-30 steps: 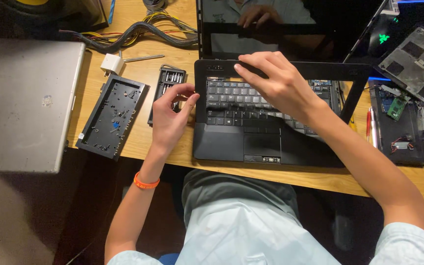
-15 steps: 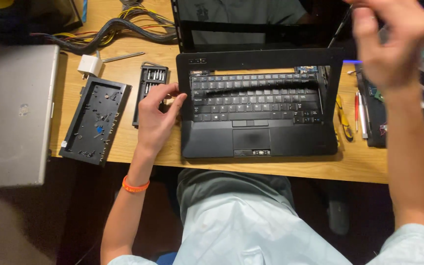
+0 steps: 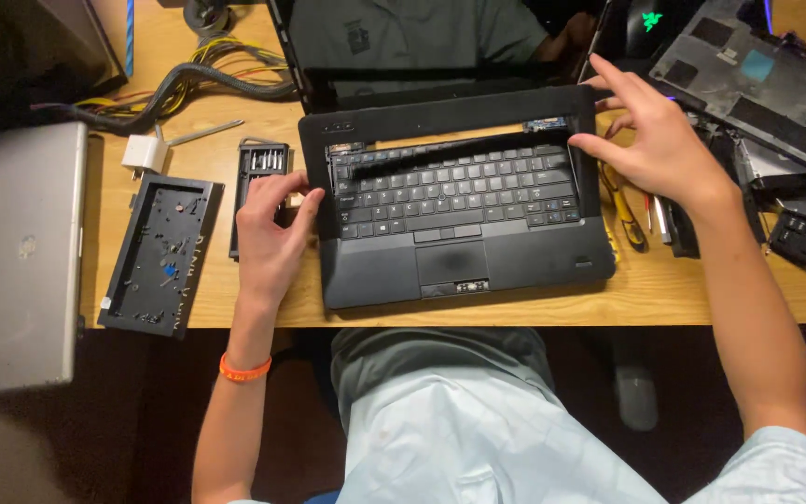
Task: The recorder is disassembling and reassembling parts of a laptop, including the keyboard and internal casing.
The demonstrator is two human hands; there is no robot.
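A black laptop (image 3: 524, 257) lies open on the wooden desk in front of me, its keyboard (image 3: 450, 191) sitting slightly askew in its frame. My left hand (image 3: 270, 238), with an orange wristband (image 3: 243, 371), rests against the laptop's left edge, fingers curled; whether it pinches something small is unclear. Under that hand lies a black case of screwdriver bits (image 3: 258, 163). My right hand (image 3: 655, 140) is spread, with its fingertips on the laptop's rear right corner.
A black cover panel (image 3: 160, 252) lies left of the bit case, and a closed silver laptop (image 3: 11, 252) hangs over the desk's left end. Cables (image 3: 198, 84) and a white charger (image 3: 145, 152) lie at the back left. Taken-apart laptop parts (image 3: 757, 65) and a yellow-handled tool (image 3: 627, 210) crowd the right.
My right hand left the keyboard, swung up to the right, and has come down on the laptop's rear right corner. My left hand has stayed at the laptop's left edge.
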